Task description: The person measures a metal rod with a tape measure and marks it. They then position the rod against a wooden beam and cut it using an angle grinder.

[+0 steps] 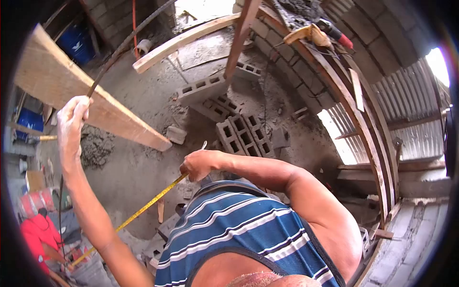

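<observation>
My left hand (74,119) is raised at the left, its fingers wrapped round a long steel rebar (117,55). The bar runs up from the fist toward the top of the view, and a thin dark length hangs below it. In front of my waist my right hand (200,163) is closed on a yellow tape measure (148,204). The blade stretches down to the left, passing behind my left forearm. A small pale tip sticks out above my right fist. Beside my left hand slants a wide wooden plank (91,103).
A person in a red shirt (38,237) is at the lower left, near the tape's far end. Concrete blocks (244,136) lie ahead on the dirt floor. Wooden beams (356,119) at the right carry a power tool (334,34). A mortar heap (97,147) lies at the left.
</observation>
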A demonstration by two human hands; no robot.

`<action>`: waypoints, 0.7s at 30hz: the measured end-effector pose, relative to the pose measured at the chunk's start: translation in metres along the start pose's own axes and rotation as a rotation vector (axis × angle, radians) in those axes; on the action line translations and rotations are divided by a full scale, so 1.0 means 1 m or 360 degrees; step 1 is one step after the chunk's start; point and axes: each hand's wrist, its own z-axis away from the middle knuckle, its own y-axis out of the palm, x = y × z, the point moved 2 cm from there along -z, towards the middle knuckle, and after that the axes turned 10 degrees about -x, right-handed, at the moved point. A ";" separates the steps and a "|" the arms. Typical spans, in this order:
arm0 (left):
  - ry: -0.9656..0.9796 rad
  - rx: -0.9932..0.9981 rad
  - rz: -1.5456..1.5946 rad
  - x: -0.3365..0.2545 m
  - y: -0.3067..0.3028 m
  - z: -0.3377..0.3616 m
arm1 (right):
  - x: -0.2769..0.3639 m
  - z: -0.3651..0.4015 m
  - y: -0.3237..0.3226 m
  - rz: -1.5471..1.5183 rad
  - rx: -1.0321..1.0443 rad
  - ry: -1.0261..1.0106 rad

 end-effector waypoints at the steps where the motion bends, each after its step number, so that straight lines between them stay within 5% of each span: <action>1: 0.0039 0.0048 0.0034 0.011 -0.003 -0.006 | 0.016 0.004 -0.009 -0.0102 -0.0059 -0.0055; 3: -0.0062 -0.0037 0.0364 0.003 0.017 0.003 | 0.032 -0.008 -0.019 -0.0053 0.0023 -0.0017; 5: 0.0976 -0.0026 -0.0269 0.018 0.024 -0.006 | 0.022 -0.031 -0.007 0.0265 -0.0122 0.0140; 6: 0.0630 0.0050 -0.0318 0.022 0.032 -0.007 | 0.029 -0.034 0.002 0.0358 -0.0373 -0.0090; 7: 0.1189 -0.0196 -0.0350 0.025 0.036 -0.007 | 0.042 -0.036 0.003 0.0258 -0.0383 -0.0376; 8: 0.0570 -0.0104 -0.0213 0.001 0.028 0.001 | 0.065 -0.050 0.002 -0.0021 -0.0277 -0.0499; 9: 0.0295 -0.0228 -0.0072 0.012 0.034 -0.005 | 0.081 -0.058 0.008 -0.0300 -0.0144 -0.0511; 13: 0.0134 -0.0265 -0.0234 0.023 0.042 -0.009 | 0.077 -0.109 0.037 0.0163 -0.0162 -0.0354; 15: 0.0147 -0.0268 -0.0237 0.005 0.037 0.007 | 0.081 -0.099 0.036 -0.0461 0.0024 -0.0288; 17: -0.0058 -0.0101 -0.0111 -0.011 0.027 0.020 | 0.072 -0.099 0.043 -0.0394 0.0165 -0.0205; 21: 0.0034 -0.0179 -0.0221 -0.012 0.023 0.020 | 0.063 -0.108 0.061 -0.0273 0.0041 -0.0293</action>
